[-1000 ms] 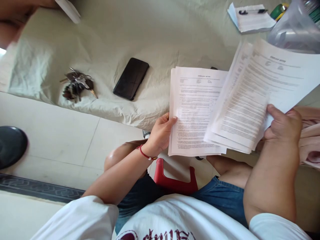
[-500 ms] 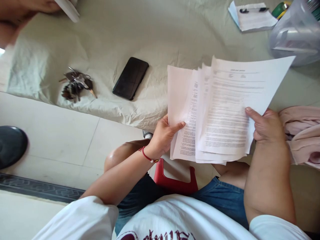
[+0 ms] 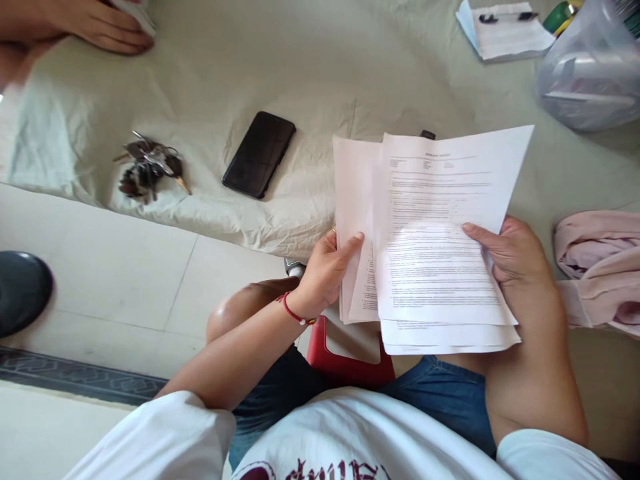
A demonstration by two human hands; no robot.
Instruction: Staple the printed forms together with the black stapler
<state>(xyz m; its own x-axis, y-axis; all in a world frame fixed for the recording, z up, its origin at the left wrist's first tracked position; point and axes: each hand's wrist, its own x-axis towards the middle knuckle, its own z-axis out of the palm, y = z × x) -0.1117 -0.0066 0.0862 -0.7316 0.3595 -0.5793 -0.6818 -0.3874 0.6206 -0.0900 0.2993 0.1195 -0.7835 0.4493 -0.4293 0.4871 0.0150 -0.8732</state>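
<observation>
My left hand [image 3: 327, 270], with a red bracelet at the wrist, grips the left sheets of printed paper [image 3: 356, 200], thumb on top and fingers hidden beneath. In my right hand [image 3: 517, 253] is a second bunch of printed sheets [image 3: 435, 260], its thumb pressed on the right edge. The right bunch overlaps the left one. Both are held above my lap, in front of the cloth-covered surface. Small text lines cover the top page and are too fine to read. A small dark object [image 3: 427, 135] peeks out behind the upper edge of the sheets.
A black phone [image 3: 259, 155] and a bunch of keys [image 3: 153, 167] lie on the pale green cloth [image 3: 320, 73]. At the upper right are a notepad [image 3: 515, 40] with a pen and a clear plastic container [image 3: 590, 87]. Pink fabric [image 3: 600, 260] lies at right. Another person's hand [image 3: 110, 27] rests at upper left.
My right hand has moved left and slightly down with its sheets, which now cover more of the left ones. The other person's hand has come further into view.
</observation>
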